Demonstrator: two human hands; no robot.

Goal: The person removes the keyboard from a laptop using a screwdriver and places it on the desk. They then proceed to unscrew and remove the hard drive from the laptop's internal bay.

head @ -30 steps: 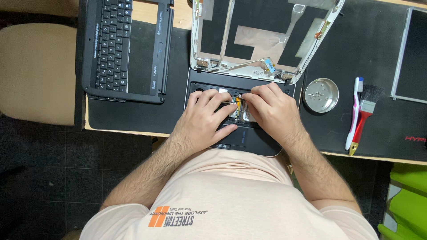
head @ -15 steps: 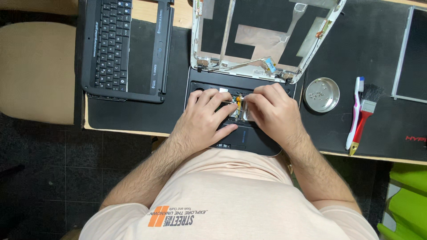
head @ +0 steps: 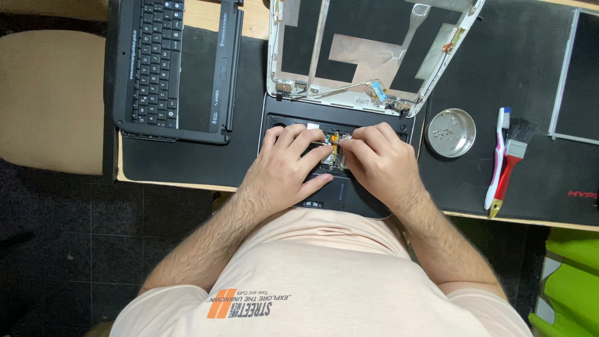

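On the black mat (head: 187, 162), both hands stay put: left hand (head: 288, 163) and right hand (head: 379, 163) pinch small parts inside the open laptop base (head: 349, 193), fingertips nearly closed.

Bare mat (head: 187, 159) left; screw dish (head: 450, 132) crowds right.

Left hand (head: 284, 168): bare, palm down, fingers curled forward.
Right hand (head: 380, 162): bare, palm down, fingertips pinched, close beside the left.
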